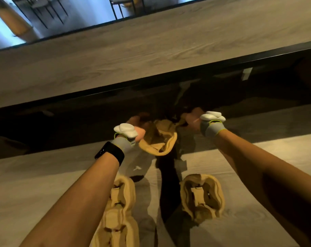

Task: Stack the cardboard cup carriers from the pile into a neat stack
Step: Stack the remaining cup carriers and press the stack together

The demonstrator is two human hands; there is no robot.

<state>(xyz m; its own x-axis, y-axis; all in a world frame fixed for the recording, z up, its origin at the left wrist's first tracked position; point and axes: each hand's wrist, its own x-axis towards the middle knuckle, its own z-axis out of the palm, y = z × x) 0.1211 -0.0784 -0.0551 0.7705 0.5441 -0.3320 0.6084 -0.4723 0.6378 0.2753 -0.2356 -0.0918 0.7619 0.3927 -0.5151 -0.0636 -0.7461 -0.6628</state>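
I hold a tan cardboard cup carrier up in the air between both hands, over the gap between two tables. My left hand grips its left edge and my right hand grips its right corner. Both hands and the carrier are blurred. On the near table below, a pile of nested carriers lies under my left forearm. A single carrier lies to the right of it, apart from the pile.
A second wooden table with a dark edge runs across the far side, with a dark gap before it. Chair legs and floor show beyond. A small white scrap lies on the near table.
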